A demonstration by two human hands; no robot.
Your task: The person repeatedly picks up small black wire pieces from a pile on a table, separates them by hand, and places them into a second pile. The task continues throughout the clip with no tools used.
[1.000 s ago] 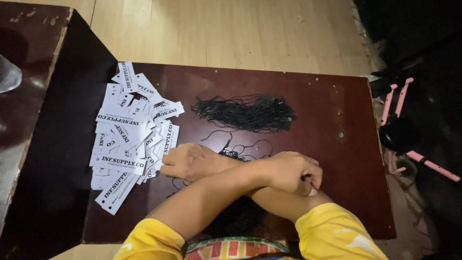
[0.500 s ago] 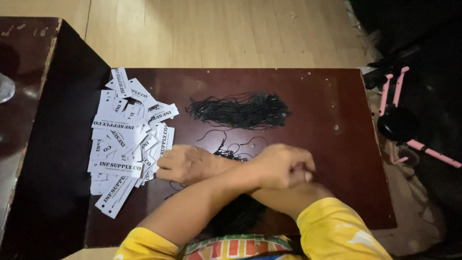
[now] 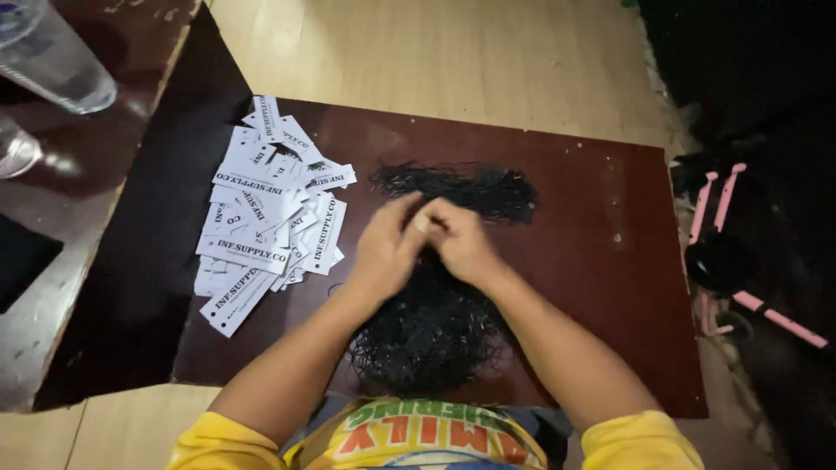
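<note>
Fingers (image 3: 424, 222) meeting, tangled thin black strings (image 3: 431, 326) beneath

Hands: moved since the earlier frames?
Yes. They were crossed near the table's front edge; now uncrossed, the left hand and right hand meet farther up, just below the black string bundle.

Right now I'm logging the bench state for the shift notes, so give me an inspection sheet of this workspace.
Surface: dark brown table, worn, on a pale wood floor.
Job's things: heap of white paper tags at left; bundle of black strings beyond the hands; larger black string pile near the body.
Clutter: clear plastic bottle on the side table at left.
Hands: left hand and right hand touching, fingertips together; what they pinch is hidden.
Cables: nothing seen.
Surroundings: pink-and-black frame at right.
</note>
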